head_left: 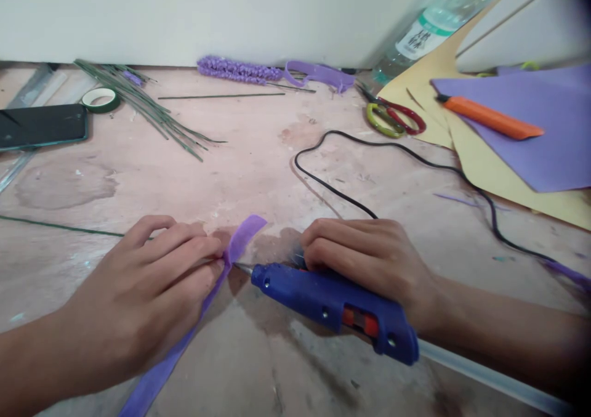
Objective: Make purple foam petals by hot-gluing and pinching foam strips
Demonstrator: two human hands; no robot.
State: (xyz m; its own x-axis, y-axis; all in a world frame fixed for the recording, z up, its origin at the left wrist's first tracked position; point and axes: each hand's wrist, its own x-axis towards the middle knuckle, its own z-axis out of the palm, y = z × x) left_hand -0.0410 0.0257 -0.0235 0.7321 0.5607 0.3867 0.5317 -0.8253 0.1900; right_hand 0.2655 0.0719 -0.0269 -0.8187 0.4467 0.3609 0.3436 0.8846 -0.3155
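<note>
My left hand (161,294) is closed, pinching a purple strip (247,235) together with what looks like the end of a green stem wire (64,225). One end of the strip curls up past my fingertips; the rest runs down under my hand to the lower edge. My right hand (369,251) is wrapped round a blue hot glue gun (318,297), which lies tilted on its side. Its metal nozzle points left and meets the strip at my left fingertips. A clear glue stick (489,377) sticks out of the gun's back. The gun's handle is mostly hidden.
A black cord (397,145) loops across the table. Further back lie green wires (143,109), green tape (100,100), a phone (44,126), a fluffy purple flower spike (237,70) and scissors (392,116). On the right are an orange cutter (494,118), purple sheets (545,152) and a bottle (427,32).
</note>
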